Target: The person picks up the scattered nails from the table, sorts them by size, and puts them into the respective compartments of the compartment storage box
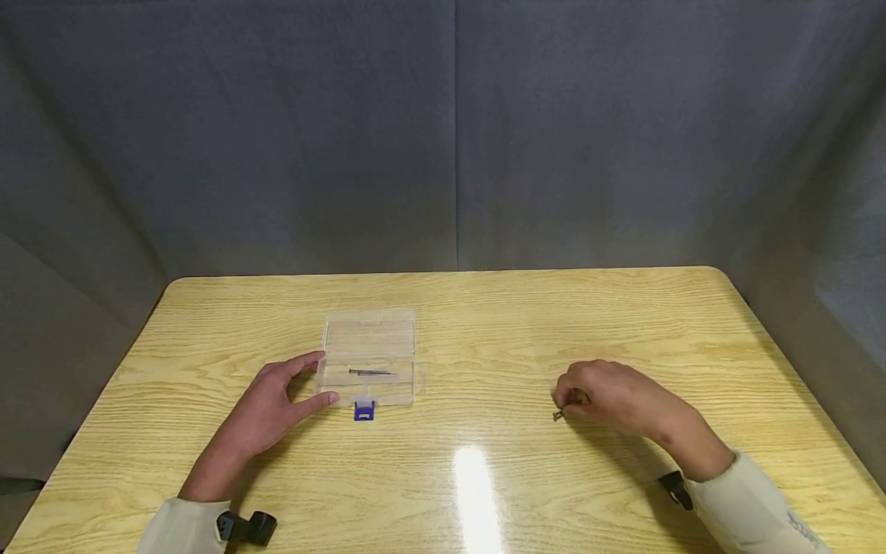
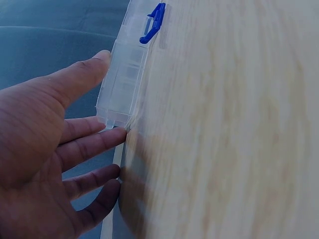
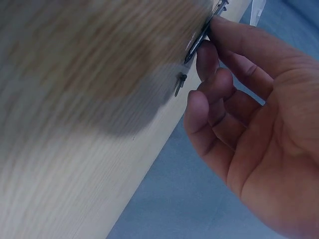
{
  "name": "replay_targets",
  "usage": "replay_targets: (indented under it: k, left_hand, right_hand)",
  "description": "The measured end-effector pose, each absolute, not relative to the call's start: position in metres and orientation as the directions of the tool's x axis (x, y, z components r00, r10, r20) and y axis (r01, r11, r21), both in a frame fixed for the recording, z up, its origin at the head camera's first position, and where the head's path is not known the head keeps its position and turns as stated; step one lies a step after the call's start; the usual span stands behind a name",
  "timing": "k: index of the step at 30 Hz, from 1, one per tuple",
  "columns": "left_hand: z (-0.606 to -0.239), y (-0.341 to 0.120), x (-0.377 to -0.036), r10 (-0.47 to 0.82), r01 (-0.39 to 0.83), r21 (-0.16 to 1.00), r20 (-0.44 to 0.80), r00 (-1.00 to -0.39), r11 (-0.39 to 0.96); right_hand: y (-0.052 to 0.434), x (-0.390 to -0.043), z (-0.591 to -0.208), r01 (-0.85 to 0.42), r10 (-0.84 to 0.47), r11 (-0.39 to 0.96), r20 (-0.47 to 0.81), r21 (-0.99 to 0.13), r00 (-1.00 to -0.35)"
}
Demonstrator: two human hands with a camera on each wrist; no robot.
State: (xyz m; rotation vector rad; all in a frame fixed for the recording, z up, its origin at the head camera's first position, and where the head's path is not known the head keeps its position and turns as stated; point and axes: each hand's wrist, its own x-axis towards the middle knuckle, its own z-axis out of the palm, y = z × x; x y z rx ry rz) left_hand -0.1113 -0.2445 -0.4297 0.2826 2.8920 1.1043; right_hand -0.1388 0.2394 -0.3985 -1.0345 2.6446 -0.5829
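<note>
A clear plastic box point(image 1: 413, 382) lies on the table with its lid swung back and its blue latch point(image 1: 364, 411) toward me. Two thin nails point(image 1: 370, 372) are inside it. My left hand point(image 1: 273, 408) is at the box's left end, thumb by the front corner and forefinger by the hinge side, its fingers fairly straight and spread. Farther right, my right hand point(image 1: 609, 396) pinches a dark nail point(image 3: 199, 42) between thumb and fingertips, low over the table. Beside those fingertips, in the right wrist view, lies another small nail point(image 3: 180, 83).
The wood-grain table point(image 1: 484, 323) has rounded far corners. Grey fabric panels point(image 1: 457, 138) stand behind it and at both sides. A bright light reflection lies on the tabletop at the front middle. Each wrist wears a small black camera.
</note>
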Motion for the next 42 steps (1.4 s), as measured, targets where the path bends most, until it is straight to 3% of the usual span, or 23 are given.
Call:
replay_targets:
  k: [14, 33, 42]
  left_hand:
    - [-0.4282, -0.2455, -0.1108, 0.18, 0.152, 0.659, 0.025, -0.983, 0.736]
    - [-0.4301, -0.2457, -0.1116, 0.199, 0.172, 0.678, 0.039, -0.979, 0.714]
    - [-0.4312, -0.2465, -0.1113, 0.183, 0.154, 0.665, 0.026, -0.983, 0.731]
  right_hand:
    - [0.2407, -0.1352, -0.402, -0.591, -0.722, 0.632, -0.103, -0.502, -0.684]
    - [0.2363, -0.1352, -0.4049, -0.64, -0.73, 0.643, -0.085, -0.422, -0.678]
    - [0.2319, -0.135, -0.4037, -0.63, -0.73, 0.632, -0.073, -0.451, -0.68]
